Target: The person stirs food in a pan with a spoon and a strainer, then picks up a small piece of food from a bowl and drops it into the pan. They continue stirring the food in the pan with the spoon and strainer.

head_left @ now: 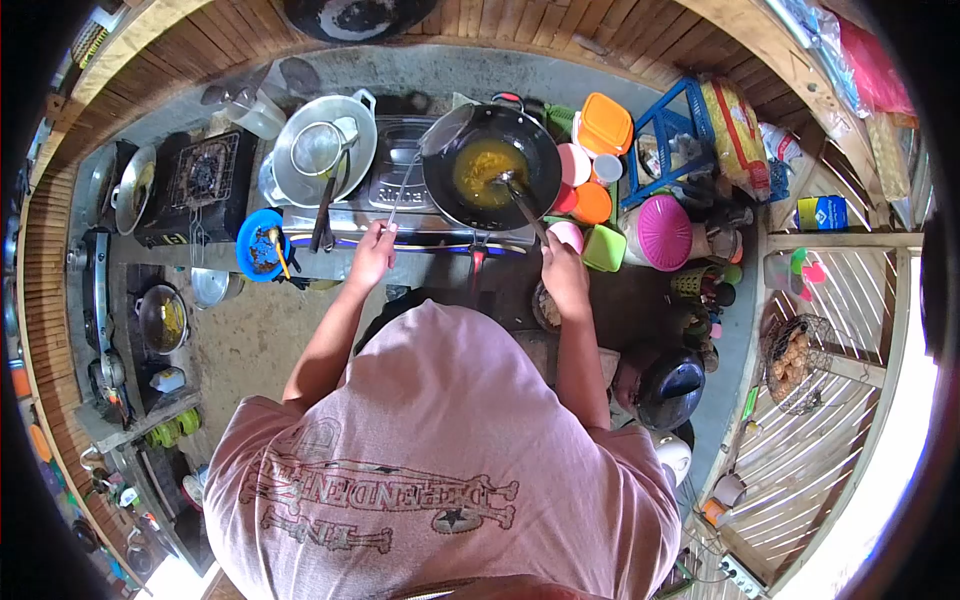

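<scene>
A black wok stands on the stove, with yellow liquid, looking like oil, and pale yellow food pieces in its middle. My right hand is closed around the long handle of a metal spatula, whose head dips into the liquid. My left hand grips a thin, light-coloured handle. That handle rises to a see-through round head over the wok's left rim; whether it is mesh cannot be made out.
Left of the wok, a large metal pot carries a strainer. A blue bowl with a utensil sits at the counter's edge. Crowding the right side are plastic containers, a pink lid and a blue rack.
</scene>
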Action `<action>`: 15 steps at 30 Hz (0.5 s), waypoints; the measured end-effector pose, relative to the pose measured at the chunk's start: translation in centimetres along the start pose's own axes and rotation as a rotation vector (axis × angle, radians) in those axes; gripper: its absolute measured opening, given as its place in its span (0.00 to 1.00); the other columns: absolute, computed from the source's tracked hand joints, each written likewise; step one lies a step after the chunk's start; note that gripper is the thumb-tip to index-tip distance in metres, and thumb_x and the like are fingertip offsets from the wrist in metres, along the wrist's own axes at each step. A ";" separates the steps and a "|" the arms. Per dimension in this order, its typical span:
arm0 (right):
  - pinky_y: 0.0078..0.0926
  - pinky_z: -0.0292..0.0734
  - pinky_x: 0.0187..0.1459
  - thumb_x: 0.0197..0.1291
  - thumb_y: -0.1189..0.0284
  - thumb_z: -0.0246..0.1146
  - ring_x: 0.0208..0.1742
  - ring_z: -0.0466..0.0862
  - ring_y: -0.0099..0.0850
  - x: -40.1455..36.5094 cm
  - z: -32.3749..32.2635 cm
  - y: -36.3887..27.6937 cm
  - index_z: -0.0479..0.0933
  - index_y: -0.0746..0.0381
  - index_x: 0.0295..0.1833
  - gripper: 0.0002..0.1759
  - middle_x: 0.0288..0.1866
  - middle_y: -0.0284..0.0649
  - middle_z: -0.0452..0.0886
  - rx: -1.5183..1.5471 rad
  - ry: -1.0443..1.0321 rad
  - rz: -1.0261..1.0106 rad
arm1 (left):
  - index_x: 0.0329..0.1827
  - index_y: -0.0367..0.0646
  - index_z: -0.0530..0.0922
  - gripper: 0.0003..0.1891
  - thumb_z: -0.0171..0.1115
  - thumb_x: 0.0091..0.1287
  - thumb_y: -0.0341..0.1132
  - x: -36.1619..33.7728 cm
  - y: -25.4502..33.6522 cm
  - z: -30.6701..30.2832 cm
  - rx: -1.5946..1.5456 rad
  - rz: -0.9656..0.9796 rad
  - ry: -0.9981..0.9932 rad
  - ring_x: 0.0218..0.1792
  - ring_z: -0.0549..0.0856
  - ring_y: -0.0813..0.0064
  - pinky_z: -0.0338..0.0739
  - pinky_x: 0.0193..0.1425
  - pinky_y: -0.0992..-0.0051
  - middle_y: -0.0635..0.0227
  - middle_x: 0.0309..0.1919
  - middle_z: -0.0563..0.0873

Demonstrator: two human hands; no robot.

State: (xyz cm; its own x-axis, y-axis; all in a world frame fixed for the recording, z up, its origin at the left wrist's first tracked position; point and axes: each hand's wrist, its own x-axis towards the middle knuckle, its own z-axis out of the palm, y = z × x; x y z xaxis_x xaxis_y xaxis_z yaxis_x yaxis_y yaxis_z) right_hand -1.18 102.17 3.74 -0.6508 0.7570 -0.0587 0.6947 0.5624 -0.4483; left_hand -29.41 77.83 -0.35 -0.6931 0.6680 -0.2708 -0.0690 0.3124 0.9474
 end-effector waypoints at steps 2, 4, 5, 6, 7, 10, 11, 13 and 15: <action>0.51 0.79 0.49 0.71 0.67 0.58 0.47 0.85 0.55 0.2 0.5 -0.2 0.77 0.62 0.65 0.21 0.43 0.57 0.85 0.062 0.034 -0.030 | 0.50 0.39 0.74 0.17 0.54 0.80 0.46 0.1 0.3 0.0 0.024 -0.008 -0.016 0.16 0.71 0.81 0.65 0.21 0.77 0.75 0.20 0.70; 0.51 0.79 0.49 0.71 0.68 0.58 0.47 0.85 0.54 0.3 -0.3 -0.9 0.77 0.62 0.65 0.21 0.44 0.57 0.85 0.083 0.051 -0.024 | 0.50 0.39 0.74 0.17 0.54 0.80 0.47 0.3 0.6 -0.1 0.028 -0.003 -0.019 0.16 0.72 0.81 0.66 0.21 0.76 0.74 0.19 0.71; 0.51 0.79 0.49 0.70 0.68 0.59 0.47 0.85 0.54 0.2 -0.4 -1.1 0.77 0.62 0.65 0.21 0.44 0.57 0.85 0.101 0.064 -0.015 | 0.50 0.39 0.74 0.17 0.54 0.80 0.47 0.3 0.6 -0.2 0.029 -0.004 -0.024 0.16 0.72 0.81 0.66 0.21 0.75 0.74 0.17 0.72; 0.51 0.79 0.49 0.70 0.68 0.59 0.47 0.85 0.54 0.2 -0.5 -0.9 0.77 0.62 0.65 0.21 0.44 0.57 0.85 0.102 0.064 -0.014 | 0.50 0.39 0.74 0.17 0.54 0.80 0.47 0.1 0.9 -0.3 0.030 -0.004 -0.024 0.16 0.72 0.81 0.66 0.21 0.75 0.74 0.17 0.72; 0.50 0.79 0.50 0.70 0.68 0.58 0.48 0.85 0.54 0.3 -0.7 -0.6 0.77 0.62 0.66 0.21 0.45 0.57 0.85 0.119 0.094 -0.021 | 0.50 0.39 0.74 0.17 0.54 0.80 0.47 0.0 1.4 -0.4 0.047 -0.013 -0.022 0.16 0.72 0.81 0.66 0.21 0.75 0.73 0.18 0.72; 0.50 0.80 0.51 0.71 0.67 0.58 0.48 0.85 0.54 0.6 -1.6 0.0 0.77 0.61 0.67 0.21 0.46 0.57 0.85 0.109 0.105 0.008 | 0.51 0.39 0.74 0.17 0.54 0.80 0.47 0.0 1.3 -0.5 0.061 -0.011 -0.019 0.16 0.72 0.81 0.66 0.21 0.75 0.73 0.18 0.72; 0.50 0.80 0.51 0.71 0.67 0.58 0.49 0.85 0.54 0.7 -1.9 0.1 0.77 0.60 0.67 0.21 0.46 0.57 0.85 0.081 0.086 0.044 | 0.51 0.39 0.74 0.17 0.54 0.79 0.47 0.0 1.2 -0.5 0.057 -0.001 -0.017 0.16 0.73 0.80 0.66 0.21 0.75 0.73 0.18 0.72; 0.50 0.80 0.51 0.71 0.67 0.58 0.49 0.85 0.53 1.1 -2.1 0.2 0.76 0.60 0.67 0.22 0.46 0.57 0.85 0.086 0.089 0.051 | 0.51 0.38 0.74 0.18 0.54 0.79 0.47 -0.2 1.1 -0.4 0.050 0.000 -0.017 0.16 0.73 0.80 0.66 0.21 0.75 0.73 0.18 0.72; 0.51 0.80 0.49 0.70 0.66 0.57 0.47 0.85 0.53 1.7 -2.4 0.1 0.76 0.60 0.68 0.23 0.44 0.56 0.85 0.032 0.058 0.087 | 0.52 0.38 0.74 0.18 0.54 0.79 0.47 -0.1 0.8 -0.2 0.044 0.003 -0.016 0.16 0.73 0.80 0.66 0.21 0.75 0.73 0.18 0.71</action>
State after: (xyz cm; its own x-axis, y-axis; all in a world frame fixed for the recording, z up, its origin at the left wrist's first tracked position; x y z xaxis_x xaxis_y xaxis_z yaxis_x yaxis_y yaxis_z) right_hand -1.46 104.31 5.72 -0.5693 0.8208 -0.0474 0.7367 0.4837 -0.4725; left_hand -29.52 77.83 0.45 -0.6815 0.6797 -0.2713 -0.0352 0.3398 0.9398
